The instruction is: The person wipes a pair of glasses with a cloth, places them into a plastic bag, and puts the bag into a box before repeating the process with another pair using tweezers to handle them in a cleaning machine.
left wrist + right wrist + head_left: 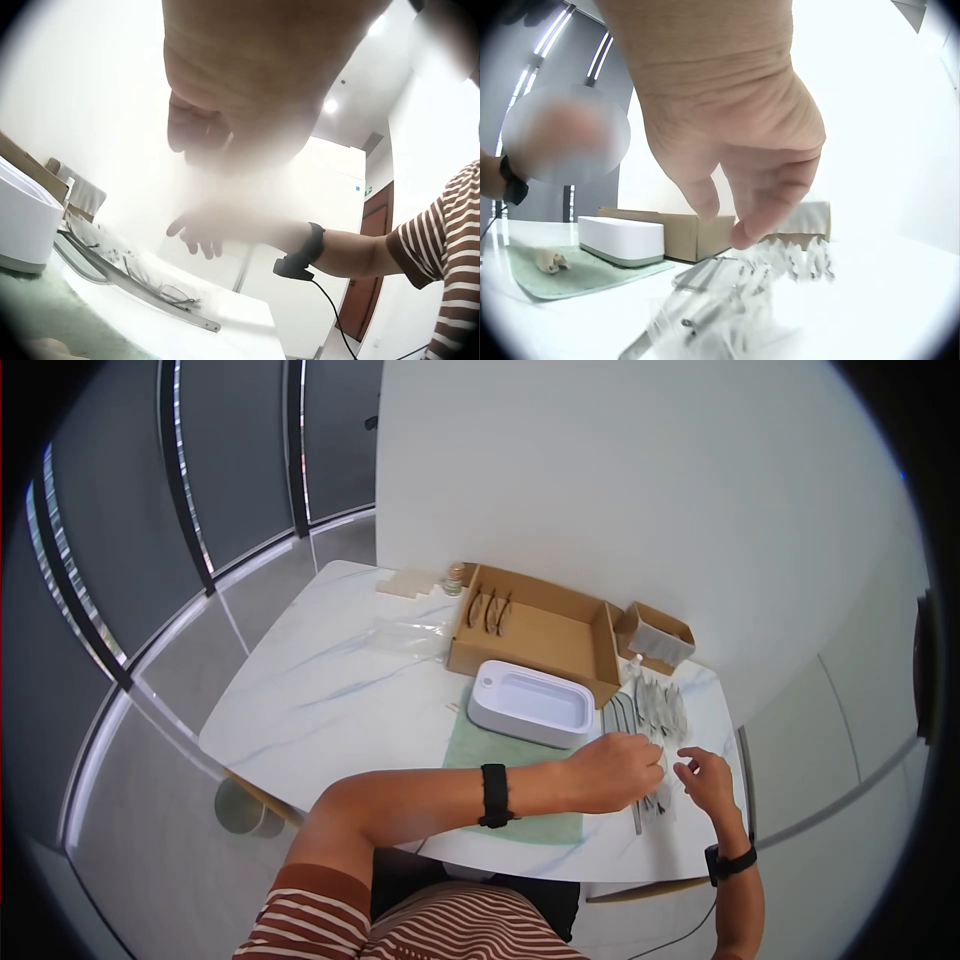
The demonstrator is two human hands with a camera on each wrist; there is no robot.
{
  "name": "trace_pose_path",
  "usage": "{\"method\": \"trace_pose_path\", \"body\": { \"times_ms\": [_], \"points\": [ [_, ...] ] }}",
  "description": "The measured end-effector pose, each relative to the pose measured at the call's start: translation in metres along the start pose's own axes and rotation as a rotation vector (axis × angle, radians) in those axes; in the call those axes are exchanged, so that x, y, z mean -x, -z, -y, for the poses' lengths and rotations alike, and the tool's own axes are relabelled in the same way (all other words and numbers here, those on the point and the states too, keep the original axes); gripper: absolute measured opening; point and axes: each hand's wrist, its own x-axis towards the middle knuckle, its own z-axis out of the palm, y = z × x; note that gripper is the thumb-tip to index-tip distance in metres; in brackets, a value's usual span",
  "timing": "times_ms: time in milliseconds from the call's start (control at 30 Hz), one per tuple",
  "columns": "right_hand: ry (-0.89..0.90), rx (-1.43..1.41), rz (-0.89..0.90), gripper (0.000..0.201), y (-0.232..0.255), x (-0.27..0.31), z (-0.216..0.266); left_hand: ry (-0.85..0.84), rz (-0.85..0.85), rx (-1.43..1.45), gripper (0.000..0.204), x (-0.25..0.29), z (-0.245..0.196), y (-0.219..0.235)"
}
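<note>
In the head view my left hand [618, 772], its fingers curled, is over the right part of the table; whether it holds anything is hidden. My right hand [708, 780] is just right of it, fingers loosely bent and thumb apart, nothing seen between them. Below and behind the hands lie several clear plastic bags [660, 708] with thin items inside. Grey metal strips [161, 300] lie beside them in the left wrist view, near a pair of glasses [176, 294]. In the right wrist view my right hand [742, 142] hangs above the bags [727, 315].
A white and grey basin [530, 705] stands on a green cloth [480, 755]. Behind it is a cardboard box [545, 630] with several dark-rimmed glasses at its left end. A smaller box [655, 635], a jar [454, 580] and clear plastic [405, 638] are also there. A beige object [551, 260] lies on the cloth.
</note>
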Motion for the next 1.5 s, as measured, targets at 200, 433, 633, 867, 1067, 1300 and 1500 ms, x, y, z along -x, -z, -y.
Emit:
{"method": "trace_pose_path", "body": {
  "times_ms": [200, 433, 633, 867, 1067, 1300, 1500],
  "points": [
    [0.283, -0.151, -0.029, 0.013, 0.014, -0.018, 0.109, -0.013, -0.183, -0.2, 0.008, 0.034, 0.025, 0.073],
    [0.45, -0.254, 0.027, 0.011, -0.002, -0.037, 0.204, 0.431, -0.22, -0.542, 0.008, 0.121, 0.136, 0.158],
    [0.464, -0.386, 0.083, 0.013, -0.03, -0.061, 0.227, 0.734, 0.181, -0.453, 0.039, 0.19, 0.199, 0.175],
    [0.346, -0.592, 0.177, 0.014, -0.048, -0.068, 0.232, 0.851, 0.466, -0.391, 0.059, 0.205, 0.225, 0.154],
    [0.357, -0.631, 0.273, 0.018, -0.061, -0.067, 0.244, 0.838, 0.468, -0.45, 0.052, 0.204, 0.223, 0.153],
    [0.442, -0.666, 0.197, 0.018, -0.07, -0.062, 0.246, 0.792, 0.187, -0.411, 0.037, 0.205, 0.205, 0.168],
    [0.534, -0.76, 0.109, 0.02, -0.059, -0.049, 0.247, 0.724, -0.315, -0.231, 0.037, 0.166, 0.141, 0.184]
  ]
}}
